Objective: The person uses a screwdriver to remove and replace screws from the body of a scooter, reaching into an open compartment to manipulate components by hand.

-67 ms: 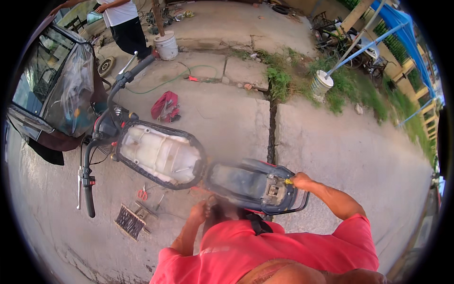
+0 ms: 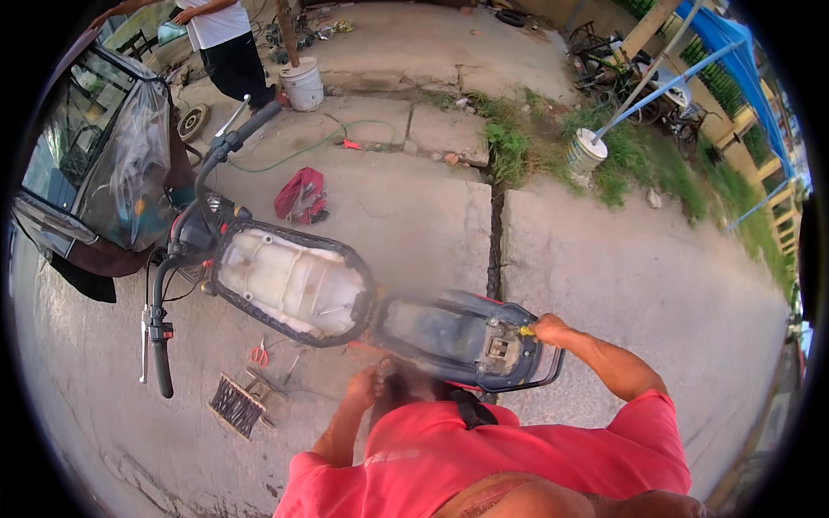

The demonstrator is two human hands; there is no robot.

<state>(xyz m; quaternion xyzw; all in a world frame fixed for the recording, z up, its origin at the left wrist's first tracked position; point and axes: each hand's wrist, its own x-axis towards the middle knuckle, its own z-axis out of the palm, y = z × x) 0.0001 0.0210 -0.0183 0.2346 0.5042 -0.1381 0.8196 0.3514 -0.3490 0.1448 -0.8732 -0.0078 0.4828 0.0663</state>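
Scissors (image 2: 260,355) and a woven stool (image 2: 238,406) rest on concrete (image 2: 406,216) — beside the motorbike (image 2: 432,330).

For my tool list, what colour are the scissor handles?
The scissor handles look orange-red; head view.

Before us stands a black motorcycle (image 2: 345,298), its curved grey handlebar (image 2: 204,184) to our left. On our side of it, a small wooden-framed stool with a dark woven seat (image 2: 237,406) rests on the grey concrete ground (image 2: 596,268), red-handled scissors (image 2: 260,355) just beyond it. Across the motorcycle lies a crumpled red bag (image 2: 299,194); farther off, a round white bucket (image 2: 302,88) holds a brown post (image 2: 287,36), and to its right a second white bucket (image 2: 585,157) holds a blue pole (image 2: 665,93)
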